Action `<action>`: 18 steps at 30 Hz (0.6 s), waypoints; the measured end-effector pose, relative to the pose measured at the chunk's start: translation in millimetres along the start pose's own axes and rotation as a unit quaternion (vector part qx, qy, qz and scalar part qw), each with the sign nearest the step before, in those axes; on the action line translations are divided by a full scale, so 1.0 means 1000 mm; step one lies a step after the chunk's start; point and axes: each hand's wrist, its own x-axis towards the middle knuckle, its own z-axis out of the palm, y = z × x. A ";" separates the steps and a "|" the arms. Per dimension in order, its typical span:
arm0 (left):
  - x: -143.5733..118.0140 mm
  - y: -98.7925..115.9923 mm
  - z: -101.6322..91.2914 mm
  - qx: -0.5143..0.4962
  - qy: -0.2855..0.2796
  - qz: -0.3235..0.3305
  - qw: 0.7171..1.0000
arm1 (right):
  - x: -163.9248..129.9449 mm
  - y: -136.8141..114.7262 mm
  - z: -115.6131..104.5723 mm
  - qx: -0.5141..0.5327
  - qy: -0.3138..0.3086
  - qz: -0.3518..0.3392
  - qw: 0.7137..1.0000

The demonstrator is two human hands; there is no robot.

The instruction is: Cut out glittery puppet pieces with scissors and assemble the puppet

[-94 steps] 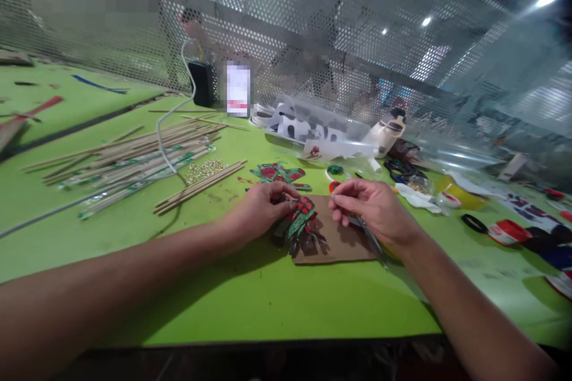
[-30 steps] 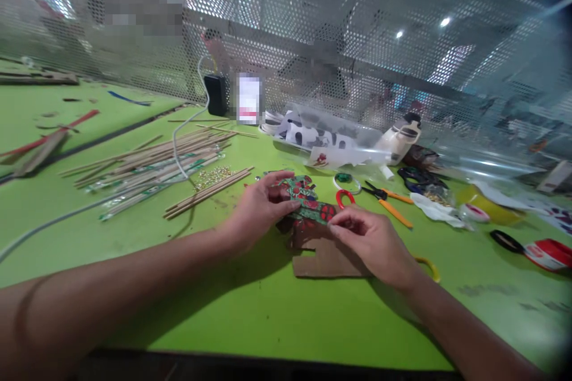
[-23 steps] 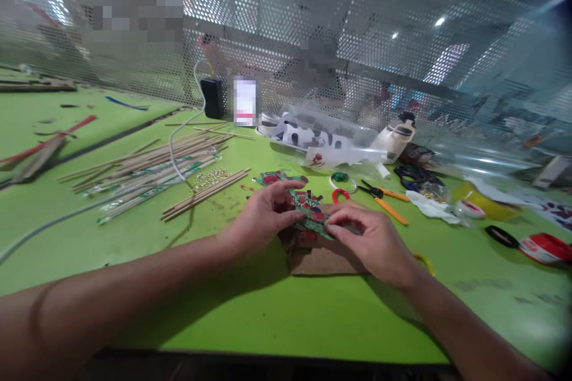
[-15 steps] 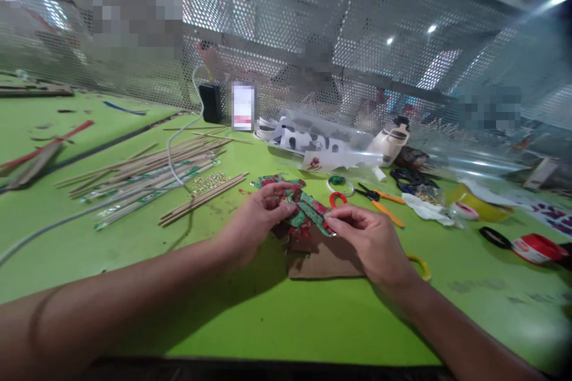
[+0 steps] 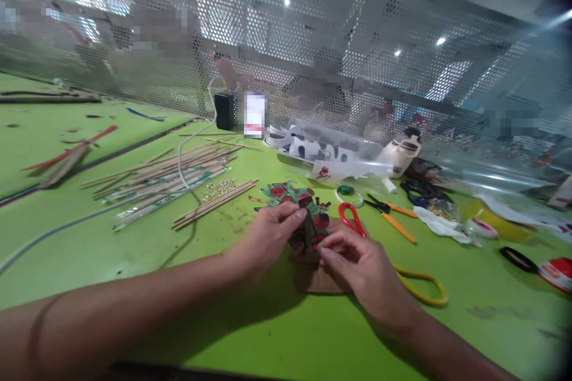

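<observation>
Perforated, silvery mesh [image 5: 277, 41] rises behind a smooth, glossy green counter [image 5: 250, 333], where slender round wooden sticks [image 5: 165, 172] lie beside looping red scissor handles [image 5: 353, 219]. Above a flat sheet of matte brown cardboard [image 5: 317, 284], a jagged green-and-red patterned piece [image 5: 311, 229] is pinched at its upper end between the left hand's [image 5: 268, 238] thumb and fingertips. From the other side, the right hand [image 5: 366, 274] bends inward, thumb and forefinger nearly meeting at its lower edge; whether they grip it, I cannot tell.

The left forearm [image 5: 134, 321] and right forearm [image 5: 451, 345] slanted inward; the left hand [image 5: 270, 238] and right hand [image 5: 364, 268] (near each other) were curled into pinches.
</observation>
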 end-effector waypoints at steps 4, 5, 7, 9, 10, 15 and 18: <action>0.008 -0.007 -0.007 0.067 0.021 0.017 0.997 | -0.003 -0.005 -0.008 -0.093 0.081 -0.114 0.986; 0.009 -0.008 -0.008 0.091 0.020 0.029 0.995 | -0.003 -0.006 -0.010 -0.078 0.079 -0.105 0.988; 0.007 -0.007 -0.008 0.130 0.006 0.060 0.990 | -0.005 -0.007 -0.013 -0.014 0.042 -0.061 0.997; 0.004 -0.005 -0.006 0.153 -0.007 0.085 0.985 | -0.005 -0.009 -0.014 0.058 0.015 -0.023 0.998; 0.003 -0.004 -0.005 0.160 -0.012 0.090 0.983 | -0.004 -0.009 -0.015 0.080 0.013 -0.012 0.997; 0.001 -0.004 0.000 0.168 -0.012 0.090 0.982 | 0.002 -0.012 -0.018 0.085 -0.006 0.003 0.996; 0.001 -0.005 0.001 0.165 -0.011 0.090 0.982 | 0.005 -0.012 -0.016 0.104 0.000 0.005 0.995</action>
